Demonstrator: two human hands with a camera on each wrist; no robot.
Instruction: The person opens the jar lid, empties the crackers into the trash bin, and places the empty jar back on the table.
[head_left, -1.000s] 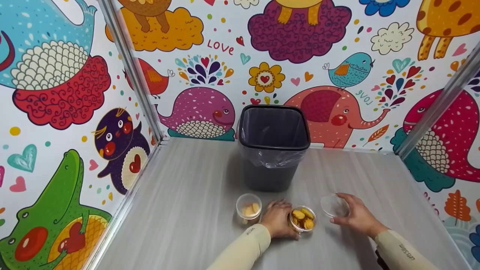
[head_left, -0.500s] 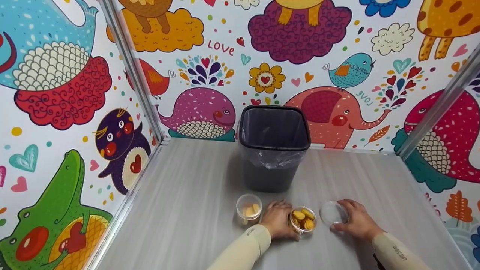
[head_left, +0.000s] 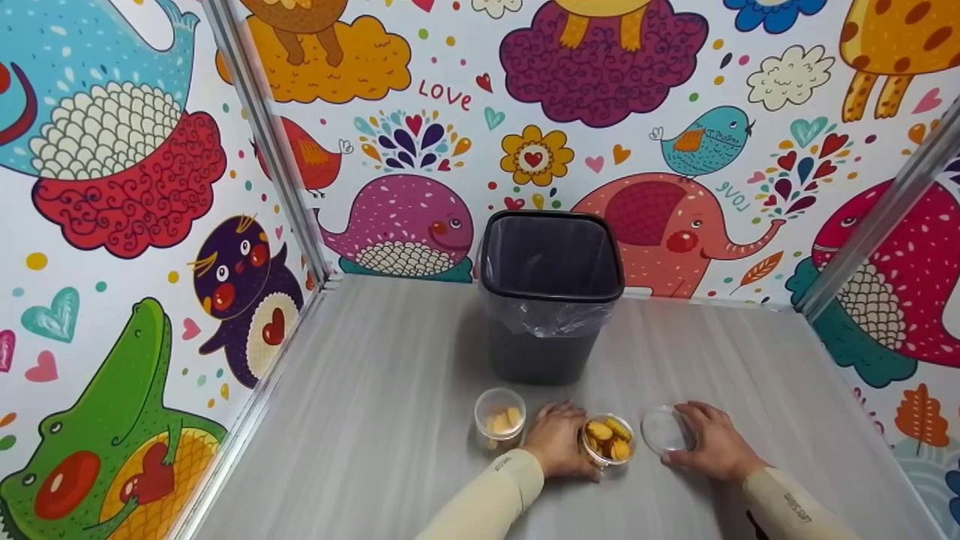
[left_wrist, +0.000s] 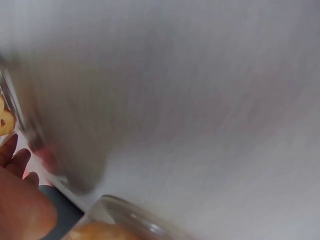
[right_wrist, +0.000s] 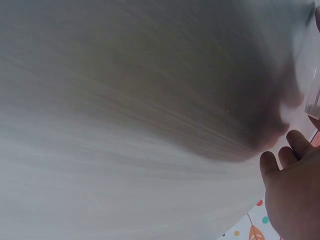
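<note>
Across the foreground, a grey table (head_left: 367,390) with faint streaked grain, darkened by hand shadows in both wrist views. Around it, white walls (head_left: 465,135) at left, back and right, crowded with bright printed cartoons — green crocodile (head_left: 131,412) and penguin (head_left: 240,292) on the left, purple whale (head_left: 405,210) and coral elephant (head_left: 652,232) at the back. Metal strips (head_left: 264,135) up the corners. Near the back wall, a dark bin (head_left: 536,356) with a clear liner (head_left: 555,319) turned down over its rim.

In front of the bin, upright on the table: a pale-biscuit jar (head_left: 500,421), just beside the left hand (head_left: 556,442); then an open golden-biscuit jar (head_left: 607,441), gripped at its side by that same hand. Farther right, near but apart from the jar, a round clear plastic piece (head_left: 664,430), pinched at its edge by the right hand (head_left: 716,446) — resting or slightly raised, impossible to tell. Cream sleeves (head_left: 487,499) on both forearms.
</note>
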